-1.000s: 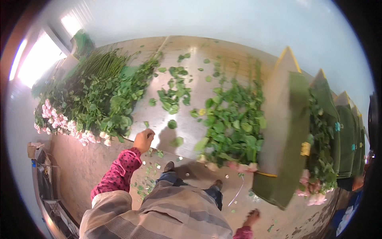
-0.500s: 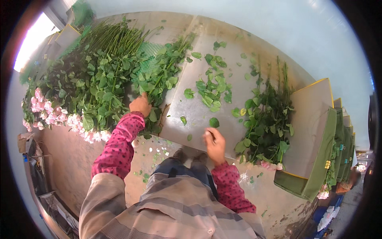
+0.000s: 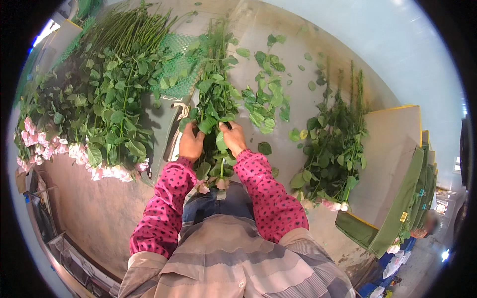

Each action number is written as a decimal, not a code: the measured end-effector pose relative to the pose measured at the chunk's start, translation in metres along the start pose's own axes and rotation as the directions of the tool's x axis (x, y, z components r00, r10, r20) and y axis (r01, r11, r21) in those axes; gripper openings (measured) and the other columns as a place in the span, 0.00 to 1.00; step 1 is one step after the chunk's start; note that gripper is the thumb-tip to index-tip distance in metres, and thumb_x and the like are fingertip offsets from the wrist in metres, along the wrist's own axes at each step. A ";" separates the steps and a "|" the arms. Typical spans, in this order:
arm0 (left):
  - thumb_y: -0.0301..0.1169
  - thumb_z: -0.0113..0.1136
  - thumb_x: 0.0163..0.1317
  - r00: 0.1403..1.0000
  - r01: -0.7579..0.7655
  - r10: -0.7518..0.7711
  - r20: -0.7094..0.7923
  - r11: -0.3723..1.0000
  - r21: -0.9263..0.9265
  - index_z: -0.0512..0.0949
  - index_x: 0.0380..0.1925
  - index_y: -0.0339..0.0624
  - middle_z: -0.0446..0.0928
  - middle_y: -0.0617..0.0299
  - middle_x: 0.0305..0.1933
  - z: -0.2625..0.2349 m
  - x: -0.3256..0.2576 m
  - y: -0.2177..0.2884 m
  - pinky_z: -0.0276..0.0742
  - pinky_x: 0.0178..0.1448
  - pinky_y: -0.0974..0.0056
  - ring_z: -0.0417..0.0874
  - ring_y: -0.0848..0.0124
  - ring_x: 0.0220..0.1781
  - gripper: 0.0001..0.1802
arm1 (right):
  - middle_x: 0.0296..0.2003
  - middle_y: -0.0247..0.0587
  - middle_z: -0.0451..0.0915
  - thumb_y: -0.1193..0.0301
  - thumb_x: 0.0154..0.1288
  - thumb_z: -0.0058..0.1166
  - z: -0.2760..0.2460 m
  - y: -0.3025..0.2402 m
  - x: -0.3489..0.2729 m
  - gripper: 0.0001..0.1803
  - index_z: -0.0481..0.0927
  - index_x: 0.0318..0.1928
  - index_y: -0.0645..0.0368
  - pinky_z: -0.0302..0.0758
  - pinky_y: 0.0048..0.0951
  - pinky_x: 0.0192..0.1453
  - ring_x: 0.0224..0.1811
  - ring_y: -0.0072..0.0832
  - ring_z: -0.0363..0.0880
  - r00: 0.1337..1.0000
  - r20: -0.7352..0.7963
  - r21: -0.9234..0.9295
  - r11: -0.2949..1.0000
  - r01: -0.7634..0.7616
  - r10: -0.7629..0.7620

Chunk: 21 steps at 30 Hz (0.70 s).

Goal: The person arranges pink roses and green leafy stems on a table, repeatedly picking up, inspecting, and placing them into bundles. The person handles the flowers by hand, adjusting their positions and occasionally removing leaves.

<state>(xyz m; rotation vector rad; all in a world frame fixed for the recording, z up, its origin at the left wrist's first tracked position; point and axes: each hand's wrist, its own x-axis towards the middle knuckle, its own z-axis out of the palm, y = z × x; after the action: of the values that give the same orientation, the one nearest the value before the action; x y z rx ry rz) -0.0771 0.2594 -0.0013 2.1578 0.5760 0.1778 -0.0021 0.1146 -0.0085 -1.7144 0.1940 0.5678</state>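
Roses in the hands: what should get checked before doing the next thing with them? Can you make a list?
1. Both hands on the stems: ok. The left hand and right hand grip the bunch of roses.
2. Blooms point toward the body: ok, pink heads sit near the lap.
3. Bunch kept apart from the big pile: ok.
4. Loose leaves on the table: not ok, many lie beside the bunch.
5. Thorns under the fingers: cannot tell.

Grey table: rose piles, loose leaves, green netting.
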 end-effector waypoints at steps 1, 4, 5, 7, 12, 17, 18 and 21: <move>0.33 0.59 0.59 1.000 0.007 -0.006 -0.019 0.997 0.076 0.67 0.60 0.40 0.76 0.41 0.50 0.016 0.001 -0.021 0.72 0.57 0.52 0.77 0.45 0.52 0.28 | 0.48 0.55 0.79 0.65 0.68 0.52 0.003 0.000 0.003 0.26 0.69 0.58 0.73 0.72 0.33 0.53 0.42 0.35 0.81 0.999 0.004 0.074 0.997 -0.038 0.038; 0.35 0.61 0.56 0.987 0.112 -0.138 0.081 0.957 0.267 0.65 0.61 0.39 0.77 0.40 0.50 0.018 0.007 -0.007 0.73 0.56 0.50 0.78 0.44 0.52 0.32 | 0.37 0.45 0.77 0.69 0.70 0.50 0.001 -0.001 0.003 0.16 0.71 0.52 0.68 0.77 0.33 0.43 0.33 0.33 0.81 0.992 -0.042 0.401 0.911 -0.094 0.121; 0.35 0.60 0.55 0.969 0.163 -0.209 0.130 0.940 0.300 0.66 0.60 0.38 0.77 0.40 0.50 0.016 0.010 0.001 0.74 0.56 0.50 0.78 0.45 0.51 0.32 | 0.33 0.41 0.76 0.71 0.71 0.48 -0.001 -0.007 0.000 0.12 0.72 0.48 0.66 0.79 0.33 0.40 0.31 0.33 0.81 0.988 -0.057 0.516 0.852 -0.093 0.143; 0.30 0.60 0.52 1.000 -0.027 0.027 0.003 0.987 0.160 0.75 0.52 0.35 0.79 0.40 0.46 0.011 0.016 -0.006 0.75 0.54 0.53 0.79 0.46 0.50 0.25 | 0.27 0.39 0.73 0.73 0.71 0.46 -0.021 -0.014 -0.009 0.06 0.71 0.43 0.63 0.80 0.32 0.29 0.23 0.29 0.77 0.997 -0.027 0.585 0.810 -0.041 0.069; 0.23 0.52 0.54 0.986 0.132 -0.116 0.118 0.981 -0.142 0.75 0.52 0.29 0.81 0.50 0.46 -0.027 0.017 0.023 0.73 0.55 0.66 0.81 0.66 0.48 0.22 | 0.28 0.39 0.73 0.71 0.72 0.45 -0.072 0.015 -0.022 0.08 0.72 0.44 0.62 0.77 0.29 0.24 0.21 0.27 0.73 0.989 -0.143 0.413 0.910 0.040 0.021; 0.24 0.55 0.55 0.996 0.083 -0.082 0.015 0.992 -0.097 0.74 0.54 0.32 0.82 0.52 0.45 -0.029 0.014 -0.043 0.73 0.55 0.64 0.82 0.63 0.47 0.23 | 0.29 0.38 0.73 0.69 0.72 0.45 -0.109 -0.001 -0.025 0.09 0.72 0.46 0.61 0.77 0.28 0.25 0.22 0.26 0.72 0.992 -0.080 0.585 0.810 -0.032 0.097; 0.25 0.57 0.56 0.998 0.065 -0.064 -0.006 0.995 0.080 0.74 0.55 0.35 0.81 0.48 0.46 -0.022 0.011 -0.037 0.73 0.56 0.60 0.81 0.57 0.48 0.24 | 0.30 0.38 0.73 0.68 0.72 0.45 -0.116 0.025 -0.007 0.10 0.72 0.48 0.60 0.77 0.27 0.26 0.23 0.27 0.72 0.949 -0.209 0.534 0.840 -0.093 0.238; 0.28 0.60 0.58 0.983 -0.064 0.135 -0.126 0.890 0.452 0.76 0.52 0.40 0.78 0.45 0.43 -0.026 -0.002 0.022 0.73 0.55 0.51 0.78 0.49 0.50 0.20 | 0.36 0.37 0.76 0.68 0.72 0.45 -0.130 0.014 -0.010 0.10 0.72 0.48 0.60 0.79 0.29 0.29 0.29 0.26 0.75 0.956 -0.214 0.535 0.843 -0.057 0.201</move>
<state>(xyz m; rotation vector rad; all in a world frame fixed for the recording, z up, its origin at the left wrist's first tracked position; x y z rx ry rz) -0.0793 0.2657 0.0319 2.6421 0.6417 0.2948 0.0176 -0.0145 -0.0007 -1.2348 0.6075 0.3371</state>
